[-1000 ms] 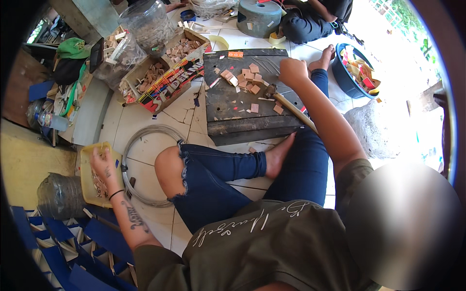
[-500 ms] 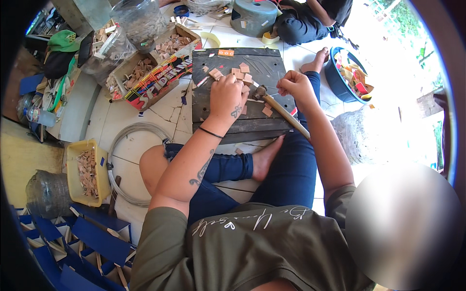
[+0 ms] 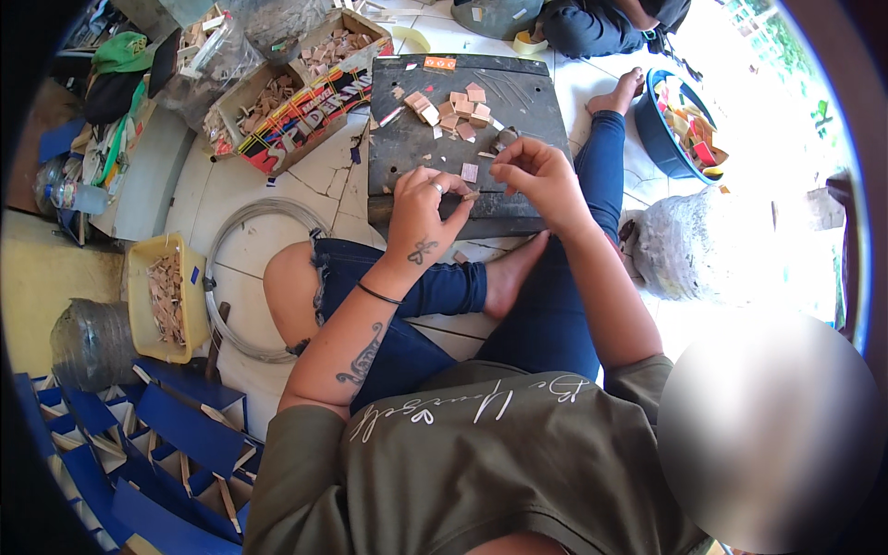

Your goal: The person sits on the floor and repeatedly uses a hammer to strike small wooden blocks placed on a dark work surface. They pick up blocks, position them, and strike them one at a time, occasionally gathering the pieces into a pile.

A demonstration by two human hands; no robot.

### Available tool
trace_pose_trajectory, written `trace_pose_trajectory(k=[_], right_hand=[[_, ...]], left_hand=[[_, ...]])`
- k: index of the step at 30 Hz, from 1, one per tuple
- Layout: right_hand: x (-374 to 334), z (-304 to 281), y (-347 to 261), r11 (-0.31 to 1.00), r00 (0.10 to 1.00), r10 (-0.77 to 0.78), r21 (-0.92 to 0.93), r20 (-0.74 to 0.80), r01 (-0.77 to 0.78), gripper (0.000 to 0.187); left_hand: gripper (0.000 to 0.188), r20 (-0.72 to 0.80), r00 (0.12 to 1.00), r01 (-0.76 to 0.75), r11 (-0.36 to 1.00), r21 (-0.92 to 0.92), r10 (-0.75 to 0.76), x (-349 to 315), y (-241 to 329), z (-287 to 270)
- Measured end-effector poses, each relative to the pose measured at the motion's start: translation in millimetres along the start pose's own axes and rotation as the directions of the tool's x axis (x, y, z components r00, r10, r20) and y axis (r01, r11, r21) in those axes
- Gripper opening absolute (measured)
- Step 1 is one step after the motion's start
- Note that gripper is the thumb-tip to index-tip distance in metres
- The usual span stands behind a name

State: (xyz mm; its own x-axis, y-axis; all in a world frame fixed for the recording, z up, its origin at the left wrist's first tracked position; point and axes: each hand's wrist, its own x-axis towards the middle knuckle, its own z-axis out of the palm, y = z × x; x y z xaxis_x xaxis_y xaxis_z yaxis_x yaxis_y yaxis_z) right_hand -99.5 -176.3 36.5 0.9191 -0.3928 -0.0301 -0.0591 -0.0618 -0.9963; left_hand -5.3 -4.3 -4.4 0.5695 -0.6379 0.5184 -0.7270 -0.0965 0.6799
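My left hand point(image 3: 424, 211) is over the near edge of a dark work board point(image 3: 398, 97). Its thumb and fingers pinch a small wooden piece point(image 3: 470, 195), seen edge-on. Just right of it, my right hand point(image 3: 541, 180) has its thumb and forefinger pressed together; whatever they hold is too small to make out. Beyond that hand shows a hammer's head point(image 3: 504, 139), with the handle hidden behind my hand and forearm. Several flat square wooden pieces point(image 3: 460, 113) lie loosely on the board, and a pale square piece point(image 3: 469, 173) sits nearer to my hands.
At the left stand a printed carton point(image 3: 310, 116) and a yellow tub point(image 3: 199, 301), both holding wooden pieces. A wire coil point(image 3: 215, 277) lies near my knee. Blue boxes point(image 3: 190, 421) fill the lower left. A blue basin point(image 3: 647, 139) of scraps and another person's leg point(image 3: 592, 32) are beyond.
My left hand has drawn back toward me from the pile with a wooden piece in it. My right hand has moved in beside it, over the hammer. The view has shifted slightly.
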Motion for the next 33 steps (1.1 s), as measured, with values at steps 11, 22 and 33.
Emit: trace_pose_trajectory(k=[11, 22, 33], right_hand=[[-11, 19, 10, 0.937, 0.980, -0.186, -0.313, -0.063, 0.158, 0.012], [-12, 24, 3, 0.882, 0.970, -0.240, -0.429, -0.049, 0.196, 0.012], [-9, 25, -2, 0.796, 0.948, -0.316, -0.533, 0.041, 0.288, 0.010]], left_hand=[[0.016, 0.020, 1.000, -0.007, 0.995, -0.100, 0.009, -1, -4, -3], [0.016, -0.007, 0.999, -0.032, 0.995, -0.090, 0.032, -1, -5, -1], [0.013, 0.017, 1.000, -0.016, 0.998, -0.060, 0.017, 1, -1, -4]])
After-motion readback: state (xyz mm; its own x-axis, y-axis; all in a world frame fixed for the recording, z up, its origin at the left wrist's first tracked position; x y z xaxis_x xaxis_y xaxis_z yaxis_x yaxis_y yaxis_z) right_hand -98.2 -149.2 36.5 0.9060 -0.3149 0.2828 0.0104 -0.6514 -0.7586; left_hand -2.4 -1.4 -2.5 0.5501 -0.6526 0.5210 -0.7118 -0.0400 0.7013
